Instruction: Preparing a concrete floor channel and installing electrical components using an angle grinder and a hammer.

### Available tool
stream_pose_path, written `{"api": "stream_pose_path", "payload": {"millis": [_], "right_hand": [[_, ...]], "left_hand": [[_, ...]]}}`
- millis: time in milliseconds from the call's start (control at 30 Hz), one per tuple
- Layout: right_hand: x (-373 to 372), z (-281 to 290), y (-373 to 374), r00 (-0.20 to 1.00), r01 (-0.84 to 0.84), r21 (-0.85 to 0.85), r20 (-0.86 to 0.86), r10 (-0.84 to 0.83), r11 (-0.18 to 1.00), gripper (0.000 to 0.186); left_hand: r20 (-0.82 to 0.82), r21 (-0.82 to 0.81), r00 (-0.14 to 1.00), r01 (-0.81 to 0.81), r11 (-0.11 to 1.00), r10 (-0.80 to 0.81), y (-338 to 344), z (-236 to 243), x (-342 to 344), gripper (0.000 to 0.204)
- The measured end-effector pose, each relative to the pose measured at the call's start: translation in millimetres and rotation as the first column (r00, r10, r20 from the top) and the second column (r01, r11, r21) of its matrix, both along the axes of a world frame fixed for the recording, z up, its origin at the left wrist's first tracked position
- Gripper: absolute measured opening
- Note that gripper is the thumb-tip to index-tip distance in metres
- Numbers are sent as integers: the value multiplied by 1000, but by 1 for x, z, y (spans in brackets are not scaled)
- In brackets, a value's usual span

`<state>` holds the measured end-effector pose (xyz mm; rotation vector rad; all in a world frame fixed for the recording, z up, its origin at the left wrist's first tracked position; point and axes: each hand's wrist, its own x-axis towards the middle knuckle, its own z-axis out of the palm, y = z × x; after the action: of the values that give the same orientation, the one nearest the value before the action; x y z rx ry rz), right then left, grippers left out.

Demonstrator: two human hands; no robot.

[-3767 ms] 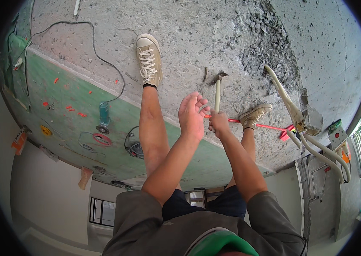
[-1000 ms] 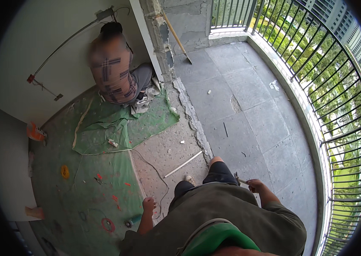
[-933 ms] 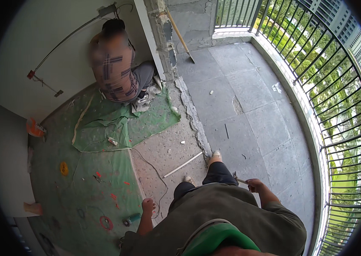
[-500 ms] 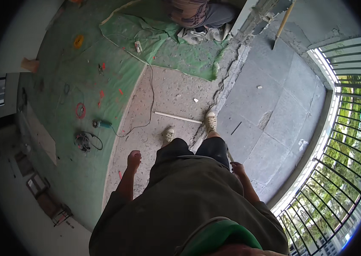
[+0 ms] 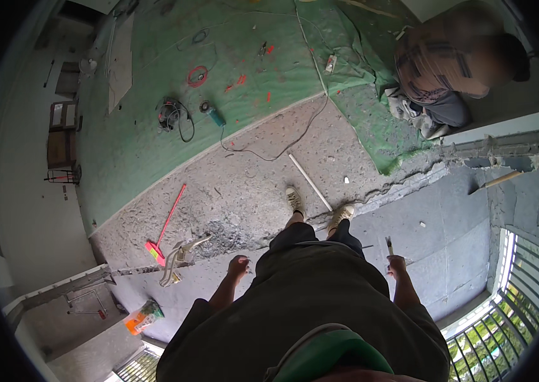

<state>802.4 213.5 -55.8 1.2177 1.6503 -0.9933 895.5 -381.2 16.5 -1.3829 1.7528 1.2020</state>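
My right hand [image 5: 397,264] is wrapped round a short tool [image 5: 390,246] with a pale handle and a narrow dark end pointing away from me; its exact kind does not show. It hangs low over the grey tiled floor [image 5: 447,248]. At my left side, my left hand [image 5: 239,266] is closed with the fingers curled in, and whatever it may hold is hidden. Ahead of my shoes [image 5: 342,215] a long white strip [image 5: 311,183] lies on the rough concrete [image 5: 263,184].
Green sheeting [image 5: 155,57] bears a teal power tool [image 5: 212,114] with a cord and a black corded device [image 5: 170,114]. A person [image 5: 441,63] crouches at far right. Left are a red long-handled broom [image 5: 170,219], a curved metal-looking object [image 5: 180,258] and an orange-green bag [image 5: 144,317]. A railing [image 5: 505,325] stands right.
My view has turned left, bringing the red broom and the bag into sight. The tool in my right hand now points forward and shows more plainly. My left hand stays closed.
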Motion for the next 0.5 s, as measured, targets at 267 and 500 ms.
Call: {"api": "stream_pose_path", "payload": {"millis": [267,500], "right_hand": [[-104,-5,-63,916,-378,117,-97,389,918,17],[-229,0,-206,957,-291,79,50,287,954,16]], "left_hand": [[-99,1,991,94,996,-94,-50,-23,7,18],[-170,5,879,-452,892,446,-184,-63,-15,18]]}}
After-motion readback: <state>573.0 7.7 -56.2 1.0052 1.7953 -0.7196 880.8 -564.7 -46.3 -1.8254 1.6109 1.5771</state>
